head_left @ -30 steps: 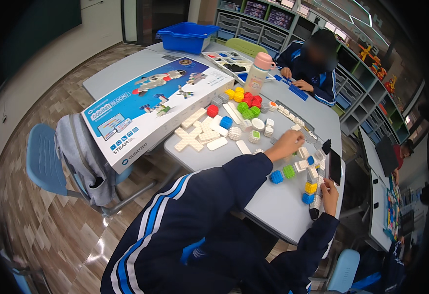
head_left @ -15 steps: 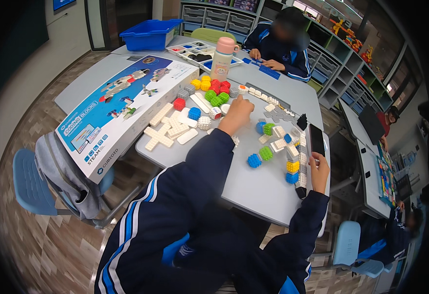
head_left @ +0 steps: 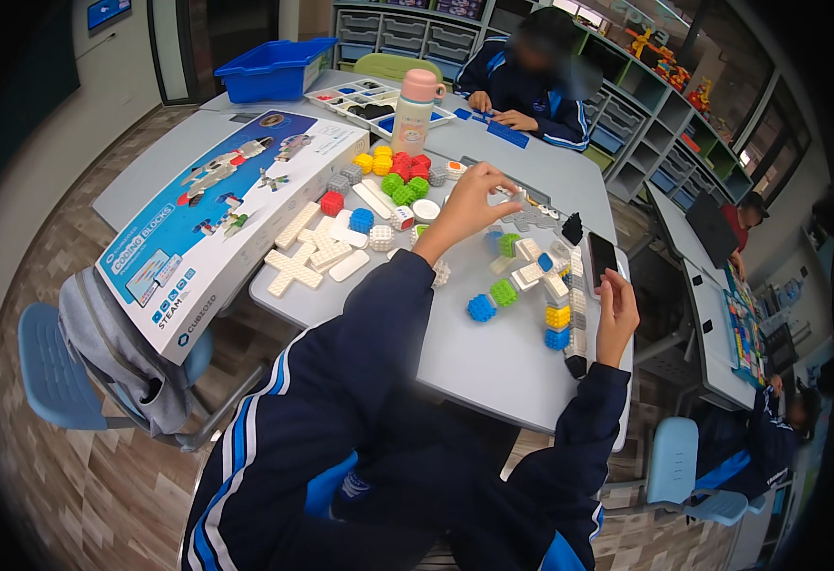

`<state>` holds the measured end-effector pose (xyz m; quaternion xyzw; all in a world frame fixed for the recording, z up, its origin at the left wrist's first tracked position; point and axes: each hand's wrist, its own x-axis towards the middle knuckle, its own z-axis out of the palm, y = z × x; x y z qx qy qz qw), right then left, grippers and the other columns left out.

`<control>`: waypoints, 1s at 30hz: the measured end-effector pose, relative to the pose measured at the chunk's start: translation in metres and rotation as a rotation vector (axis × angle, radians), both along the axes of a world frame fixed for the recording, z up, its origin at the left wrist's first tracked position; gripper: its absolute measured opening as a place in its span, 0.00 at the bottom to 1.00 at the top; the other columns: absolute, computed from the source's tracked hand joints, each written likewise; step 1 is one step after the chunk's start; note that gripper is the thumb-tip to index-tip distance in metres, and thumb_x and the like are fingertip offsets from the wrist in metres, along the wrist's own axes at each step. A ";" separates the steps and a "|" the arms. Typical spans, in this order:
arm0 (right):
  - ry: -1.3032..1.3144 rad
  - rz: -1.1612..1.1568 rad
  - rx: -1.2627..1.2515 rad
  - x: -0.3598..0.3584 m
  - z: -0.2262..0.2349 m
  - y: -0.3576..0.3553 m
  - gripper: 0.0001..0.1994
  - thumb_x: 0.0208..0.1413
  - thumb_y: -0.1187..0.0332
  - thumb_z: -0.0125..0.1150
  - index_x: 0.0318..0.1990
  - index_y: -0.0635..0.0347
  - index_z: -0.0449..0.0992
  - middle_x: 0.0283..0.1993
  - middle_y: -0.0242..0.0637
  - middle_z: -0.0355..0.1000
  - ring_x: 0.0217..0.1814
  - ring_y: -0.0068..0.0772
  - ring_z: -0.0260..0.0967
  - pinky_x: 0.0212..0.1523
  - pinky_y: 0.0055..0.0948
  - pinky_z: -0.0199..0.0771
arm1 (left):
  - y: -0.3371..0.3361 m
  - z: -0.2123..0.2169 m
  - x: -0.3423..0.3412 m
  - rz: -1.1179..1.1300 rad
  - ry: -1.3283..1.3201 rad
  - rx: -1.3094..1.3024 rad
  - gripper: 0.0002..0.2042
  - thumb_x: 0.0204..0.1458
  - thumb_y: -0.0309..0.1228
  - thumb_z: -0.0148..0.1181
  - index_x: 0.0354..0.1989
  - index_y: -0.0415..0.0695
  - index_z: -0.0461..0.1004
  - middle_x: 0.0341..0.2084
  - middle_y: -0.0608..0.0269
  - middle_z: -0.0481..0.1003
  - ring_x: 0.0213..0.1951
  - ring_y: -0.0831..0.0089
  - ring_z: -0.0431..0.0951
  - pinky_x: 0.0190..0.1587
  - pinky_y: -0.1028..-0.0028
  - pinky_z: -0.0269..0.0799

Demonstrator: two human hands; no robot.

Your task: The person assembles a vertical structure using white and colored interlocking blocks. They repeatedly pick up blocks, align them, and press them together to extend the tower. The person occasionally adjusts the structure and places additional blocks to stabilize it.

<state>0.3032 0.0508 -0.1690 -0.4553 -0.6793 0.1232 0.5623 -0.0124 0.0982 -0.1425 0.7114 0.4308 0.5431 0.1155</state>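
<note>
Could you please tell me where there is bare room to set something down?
The widest patch is the near tabletop, in front of the blue knobbly block and left of the yellow-blue block column; another lies left of the large box. It's crowded right of that box, among loose blocks, and by the phone.

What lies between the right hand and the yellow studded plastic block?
In the head view, a straight grey-and-white row of studded blocks lies between the right hand and the yellow block.
</note>
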 end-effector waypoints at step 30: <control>0.111 0.301 0.136 -0.054 0.060 0.024 0.15 0.53 0.77 0.69 0.50 0.64 0.81 0.42 0.35 0.78 0.40 0.20 0.75 0.41 0.19 0.75 | -0.024 -0.001 0.091 -0.451 -0.601 -0.050 0.18 0.63 0.35 0.60 0.58 0.42 0.75 0.52 0.62 0.77 0.53 0.74 0.75 0.55 0.74 0.68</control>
